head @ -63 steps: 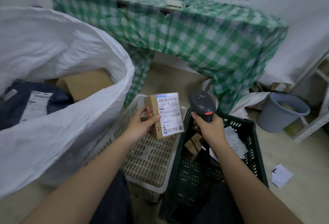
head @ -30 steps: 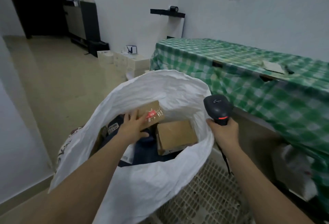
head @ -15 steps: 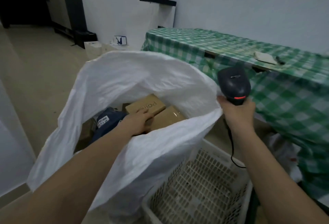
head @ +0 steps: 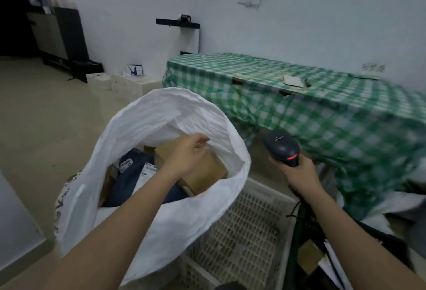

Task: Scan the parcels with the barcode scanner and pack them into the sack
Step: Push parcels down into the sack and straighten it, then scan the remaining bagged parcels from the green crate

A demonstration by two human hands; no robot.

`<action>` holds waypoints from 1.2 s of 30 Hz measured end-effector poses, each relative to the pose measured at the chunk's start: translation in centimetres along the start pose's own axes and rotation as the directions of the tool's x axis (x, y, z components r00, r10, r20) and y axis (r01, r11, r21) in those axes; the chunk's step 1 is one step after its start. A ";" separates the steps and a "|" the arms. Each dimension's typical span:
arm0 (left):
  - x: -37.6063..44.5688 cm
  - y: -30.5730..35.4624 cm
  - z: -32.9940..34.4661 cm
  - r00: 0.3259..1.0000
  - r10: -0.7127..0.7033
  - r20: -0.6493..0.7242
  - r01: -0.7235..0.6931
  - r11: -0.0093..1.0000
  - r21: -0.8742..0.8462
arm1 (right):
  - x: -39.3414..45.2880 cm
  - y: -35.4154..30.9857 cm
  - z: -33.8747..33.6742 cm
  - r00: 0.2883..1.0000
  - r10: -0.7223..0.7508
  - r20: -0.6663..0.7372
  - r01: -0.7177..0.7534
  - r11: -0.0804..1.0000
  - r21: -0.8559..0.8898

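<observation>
White sack (head: 161, 209) now holds the box (head: 202, 174); left hand (head: 189, 153) has released it, right hand (head: 297, 169) grips scanner (head: 281, 146).

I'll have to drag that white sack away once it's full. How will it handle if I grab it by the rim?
The sack is probably floppy: its rim is crumpled and folds over. It likely won't hold shape, since its wall sags against the white crate. It may be bottom-heavy, with cardboard boxes and a dark bag inside.

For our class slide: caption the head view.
Left hand open over parcels in the white sack; right hand grips the barcode scanner.
</observation>
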State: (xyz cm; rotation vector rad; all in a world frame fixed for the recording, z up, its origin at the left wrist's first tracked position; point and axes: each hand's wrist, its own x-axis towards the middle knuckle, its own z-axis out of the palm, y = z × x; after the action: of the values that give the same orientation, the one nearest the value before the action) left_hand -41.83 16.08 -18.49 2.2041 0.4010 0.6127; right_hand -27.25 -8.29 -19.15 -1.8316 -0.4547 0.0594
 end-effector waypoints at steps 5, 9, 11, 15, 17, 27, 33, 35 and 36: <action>-2.6 7.0 6.3 0.977 0.154 0.149 -0.144 0.987 -0.073 | -4.7 -0.9 -7.4 0.985 0.044 -0.165 -0.025 0.993 0.118; -3.5 10.8 12.6 0.921 0.170 0.350 -0.159 0.985 -0.060 | -7.7 1.1 -13.5 0.973 0.069 -0.222 -0.063 0.997 0.032; -3.7 12.1 16.0 0.881 0.121 0.458 -0.107 0.993 -0.055 | -8.3 2.8 -16.2 0.957 0.083 -0.277 -0.081 0.997 0.018; -3.3 13.2 22.9 0.843 0.000 0.539 -0.043 0.997 0.067 | -7.7 5.6 -20.0 0.917 0.108 -0.385 -0.090 0.994 0.063; -2.8 12.8 26.0 0.828 -0.069 0.556 0.011 0.994 0.108 | -6.6 6.8 -20.8 0.897 0.117 -0.426 -0.065 0.989 0.134; 3.5 7.8 36.2 0.683 -0.344 0.644 0.329 0.932 0.148 | 3.1 13.7 -19.0 0.884 0.145 -0.445 -0.028 0.965 0.260; 7.1 5.6 39.7 0.692 -0.300 0.657 0.291 0.948 0.127 | 7.7 18.7 -20.1 0.912 0.018 -0.410 -0.021 1.000 -0.004; 7.2 5.2 40.6 0.680 -0.283 0.676 0.283 0.952 0.113 | 8.3 19.9 -21.4 0.899 -0.010 -0.438 -0.028 0.996 -0.080; 7.2 5.2 41.0 0.673 -0.278 0.685 0.278 0.954 0.114 | 8.4 20.5 -22.1 0.885 -0.023 -0.465 -0.033 0.993 -0.113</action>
State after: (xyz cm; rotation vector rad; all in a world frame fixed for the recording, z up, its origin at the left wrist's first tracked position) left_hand -12.99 -9.17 -35.54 2.1236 0.3152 -0.4063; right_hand -7.89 -30.42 -29.75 -1.8846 -0.1125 -0.4071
